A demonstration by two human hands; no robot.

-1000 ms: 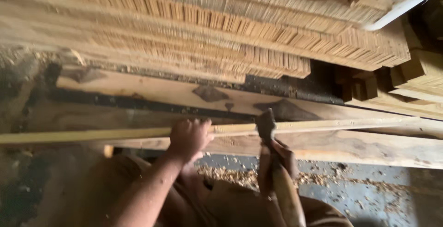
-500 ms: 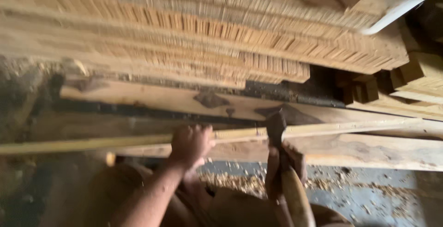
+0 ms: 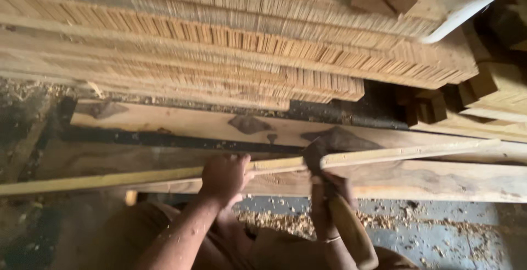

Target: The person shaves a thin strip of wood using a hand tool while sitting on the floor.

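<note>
Left hand [image 3: 224, 175] fingers wrapped round the thin wooden strip [image 3: 395, 153]. Right hand [image 3: 328, 193] fingers clenched on a hatchet [image 3: 315, 156], its blade touching the strip just right of the left hand.

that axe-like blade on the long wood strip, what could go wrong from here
The left hand grips the long strip close beside the blade held by the right hand; a slip could likely cut the fingers. The strip is thin and juts far out both sides, so it might flex or split under the blade.
</note>
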